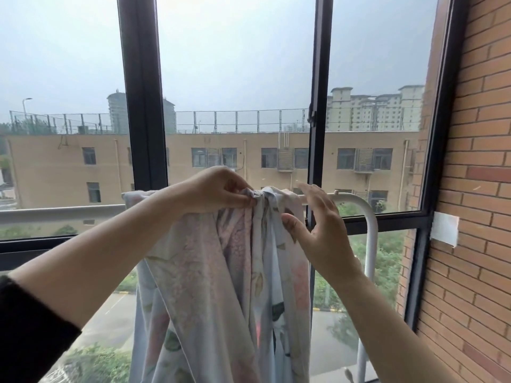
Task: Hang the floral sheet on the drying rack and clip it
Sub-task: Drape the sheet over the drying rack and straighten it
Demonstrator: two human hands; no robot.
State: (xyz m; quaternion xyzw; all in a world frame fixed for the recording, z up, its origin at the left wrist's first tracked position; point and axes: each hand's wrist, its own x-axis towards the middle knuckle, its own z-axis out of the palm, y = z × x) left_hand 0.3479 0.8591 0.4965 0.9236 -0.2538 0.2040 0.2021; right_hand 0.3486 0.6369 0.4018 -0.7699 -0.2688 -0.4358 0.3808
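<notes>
Sheet point(221, 272) is over the rack point(370, 239) top rail, bunched into a tight gather at the crest.

Left hand point(218, 189) has that gather: fingers curled down, tips and thumb pinching the puckered cloth right on the rail.

Right hand point(320, 228) holds nothing. Fingers are straight and fanned, palm towards the cloth, and only my thumb tip touches the sheet's right edge just below the rail.

Cloth is thin, soft and matte, a pale blue-white ground with washed-out pink blossom clusters and grey-green leaves. It drops from the gather in long vertical folds, widens downward and runs out of the bottom of view. A flatter strip lies along the rail to the left, behind my left wrist.

Rack is smooth white round tube: horizontal top, rounded bend on the right, then a vertical leg. A small peg point(336, 192) sticks up near the bend.

Black sleeve point(27, 327) covers my left upper forearm; the right forearm is bare.

Behind is the window frame point(143, 106), dark flat metal bars with glass between. On the right is a brick wall point(475, 161), orange and rough, with a white rectangular patch point(443, 229) stuck on near the frame.
</notes>
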